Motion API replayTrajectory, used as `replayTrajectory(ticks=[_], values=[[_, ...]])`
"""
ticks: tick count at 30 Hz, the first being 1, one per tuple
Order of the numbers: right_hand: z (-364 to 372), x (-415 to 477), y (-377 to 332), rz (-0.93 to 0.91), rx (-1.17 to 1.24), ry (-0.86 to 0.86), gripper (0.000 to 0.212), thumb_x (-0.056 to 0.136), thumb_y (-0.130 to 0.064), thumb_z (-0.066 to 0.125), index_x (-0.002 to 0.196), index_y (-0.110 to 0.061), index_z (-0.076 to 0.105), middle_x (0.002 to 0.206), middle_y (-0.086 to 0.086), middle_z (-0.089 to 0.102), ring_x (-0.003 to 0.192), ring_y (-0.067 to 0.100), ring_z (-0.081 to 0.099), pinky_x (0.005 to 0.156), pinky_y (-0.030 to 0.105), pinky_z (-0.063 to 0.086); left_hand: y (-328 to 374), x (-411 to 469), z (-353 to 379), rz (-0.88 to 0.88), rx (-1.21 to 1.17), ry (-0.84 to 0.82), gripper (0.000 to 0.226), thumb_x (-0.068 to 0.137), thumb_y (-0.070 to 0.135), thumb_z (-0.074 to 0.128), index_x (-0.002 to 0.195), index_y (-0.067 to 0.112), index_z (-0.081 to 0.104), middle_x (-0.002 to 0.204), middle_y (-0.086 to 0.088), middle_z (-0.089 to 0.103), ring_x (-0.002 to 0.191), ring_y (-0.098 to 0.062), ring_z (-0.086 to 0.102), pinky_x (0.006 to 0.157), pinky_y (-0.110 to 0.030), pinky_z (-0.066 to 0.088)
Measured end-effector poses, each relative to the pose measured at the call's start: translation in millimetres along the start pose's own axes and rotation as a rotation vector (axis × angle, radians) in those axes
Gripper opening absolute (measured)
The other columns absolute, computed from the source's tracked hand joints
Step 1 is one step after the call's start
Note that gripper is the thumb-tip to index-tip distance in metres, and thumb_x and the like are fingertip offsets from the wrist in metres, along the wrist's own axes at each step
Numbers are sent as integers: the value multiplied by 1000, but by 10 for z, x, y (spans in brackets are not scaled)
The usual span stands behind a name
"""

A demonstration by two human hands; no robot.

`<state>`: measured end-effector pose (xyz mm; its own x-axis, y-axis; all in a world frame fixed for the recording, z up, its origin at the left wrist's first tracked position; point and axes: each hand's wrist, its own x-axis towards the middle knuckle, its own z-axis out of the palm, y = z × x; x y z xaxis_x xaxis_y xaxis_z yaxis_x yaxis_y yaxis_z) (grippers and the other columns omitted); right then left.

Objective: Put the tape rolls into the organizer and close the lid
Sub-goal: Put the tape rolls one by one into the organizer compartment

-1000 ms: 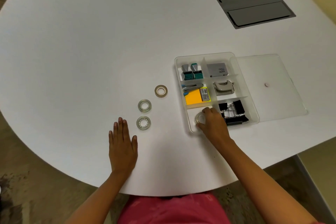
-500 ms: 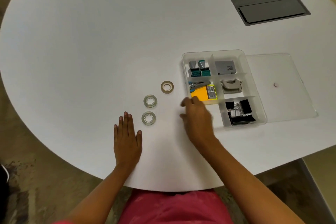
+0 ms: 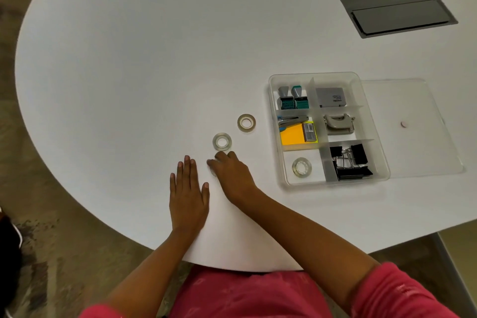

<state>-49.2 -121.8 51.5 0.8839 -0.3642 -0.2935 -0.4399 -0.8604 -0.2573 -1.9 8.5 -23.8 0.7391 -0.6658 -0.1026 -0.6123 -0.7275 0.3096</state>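
The clear organizer [image 3: 335, 183] stands right of centre on the white table. One clear tape roll [image 3: 301, 167] lies in its near-left compartment. Its clear lid [image 3: 423, 152] lies flat on the table, touching the organizer's right side. Two rolls lie loose on the table: a clear tape roll [image 3: 222, 141] and a tan-cored tape roll [image 3: 246, 123] further back. My right hand [image 3: 232, 173] is curled over a third roll, which shows only as a sliver [image 3: 212, 172] under the fingers. My left hand [image 3: 188, 188] rests flat beside it, fingers apart, holding nothing.
The other compartments hold stamps [image 3: 293, 100], a grey box [image 3: 331, 97], a stapler with yellow notes [image 3: 296, 133], a hole punch [image 3: 338, 124] and binder clips [image 3: 348, 162]. A grey hatch [image 3: 392, 1] is set into the table at the far right. The table's curved edge [image 3: 232, 267] is close to my body.
My right hand left a tape roll in the organizer's near-left compartment, then swept left across the table onto the nearest loose roll. The left hand stayed flat in place.
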Motion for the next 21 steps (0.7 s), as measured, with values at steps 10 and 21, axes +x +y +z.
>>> replayTrajectory(ticks=[10,21], values=[[-541,-655,440,206,312,373,52,80,-3,67,130,-12,52,129,12,53,113,30,53,85,38,52,16,-21,-14,9,-9,10,64,95,35,26,151,7,11,161,-10,11,149,-23,8,122,-43,11],[-557,-766,1145,724,268,55,48,75,-17,78,115,-6,54,116,19,56,104,36,58,82,39,51,1,-16,8,1,-18,13,64,95,34,27,151,8,11,161,-10,13,149,-23,9,122,-43,12]])
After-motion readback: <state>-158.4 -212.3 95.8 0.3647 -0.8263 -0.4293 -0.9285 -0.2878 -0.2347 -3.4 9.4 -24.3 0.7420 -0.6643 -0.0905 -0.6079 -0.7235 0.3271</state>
